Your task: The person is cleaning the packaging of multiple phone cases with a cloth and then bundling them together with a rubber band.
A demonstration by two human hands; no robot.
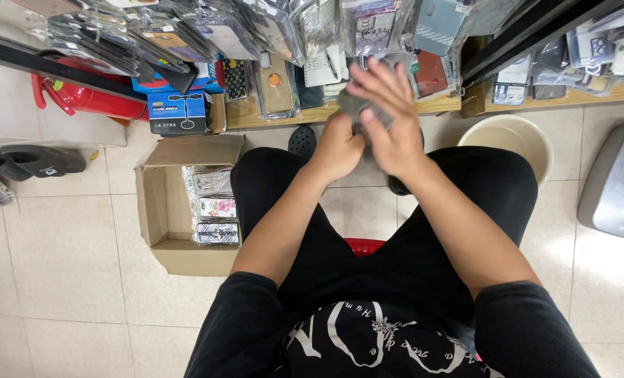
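Note:
I sit on a red stool (365, 246) with both arms stretched out in front of me. My left hand (336, 147) grips the lower part of a dark grey phone case (357, 106) held above my knees. Over the case's upper part lies my right hand (389, 119), its fingers spread across the grey surface. Most of the case is hidden behind the two hands. Just beyond them, a low wooden shelf (438, 105) carries several packaged phone cases (368, 28).
An open cardboard box (159, 210) with several wrapped patterned cases (214, 206) stands on the tiled floor at my left. A beige bucket (515, 136) and a grey appliance (616, 185) sit at right. Black slippers (32, 161), a red container (91, 98) and a blue box (179, 112) lie at far left.

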